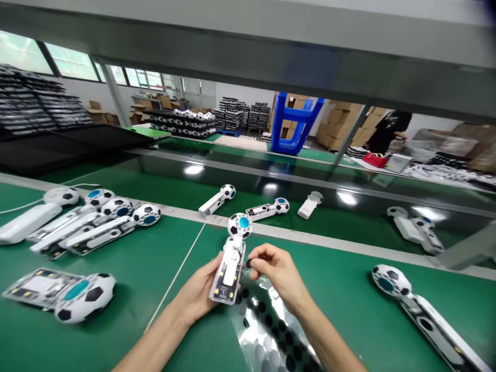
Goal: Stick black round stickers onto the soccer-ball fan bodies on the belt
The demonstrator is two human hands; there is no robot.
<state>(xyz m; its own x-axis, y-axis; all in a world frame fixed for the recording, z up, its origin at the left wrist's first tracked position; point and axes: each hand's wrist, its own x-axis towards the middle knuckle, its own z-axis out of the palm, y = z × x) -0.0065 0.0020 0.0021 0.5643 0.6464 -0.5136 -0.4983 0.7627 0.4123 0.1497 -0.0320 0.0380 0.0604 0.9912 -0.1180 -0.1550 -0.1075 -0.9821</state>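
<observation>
Glossy dotted sheet (271, 330), left hand (199, 292) clasping plastic device (229, 271), right hand (279, 274) pinching dot (248, 264)

Nothing legible in view

The football-headed device (229, 268) at six o'clock carries a small mark near its lower end, too small to read. At two o'clock a pale print on a person's black shirt (392, 123) is blurred, and the cardboard boxes (343, 124) at one o'clock show only unreadable smudges.

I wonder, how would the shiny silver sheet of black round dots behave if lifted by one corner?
The shiny silver sheet of black round dots looks thin and lies rippled on the green table, so probably floppy and light. Its glossy face may be slippery.
</observation>
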